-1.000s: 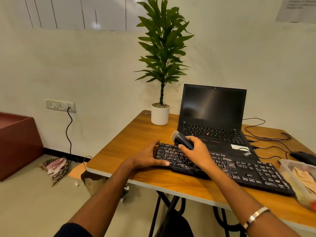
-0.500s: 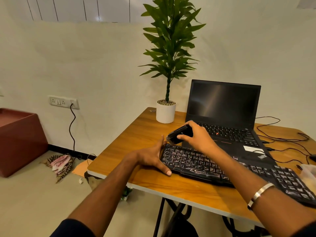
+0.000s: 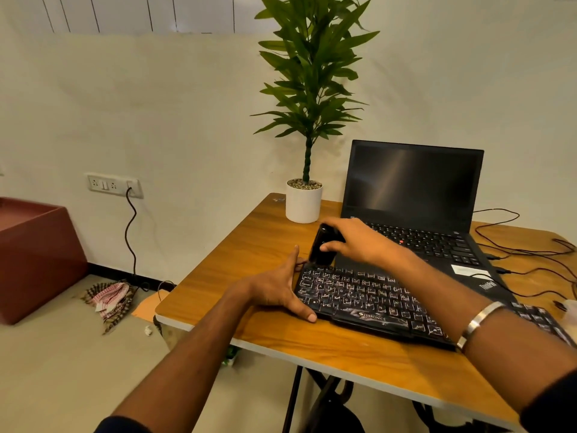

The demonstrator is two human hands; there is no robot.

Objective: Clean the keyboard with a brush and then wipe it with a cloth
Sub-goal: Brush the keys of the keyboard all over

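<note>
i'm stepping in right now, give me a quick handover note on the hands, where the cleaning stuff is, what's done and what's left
Right hand: grips the black brush, held upright with its lower end at the far left corner of the keyboard.
Left hand: open, fingers spread, bracing the keyboard's left edge on the wooden table.
Keyboard lies in front of the open laptop.
Done: brush in hand and on the keys.
Left: how far brushing has got cannot be told; finish it, then wipe. No cloth visible on the table; only a checked cloth lies on the floor.
</note>
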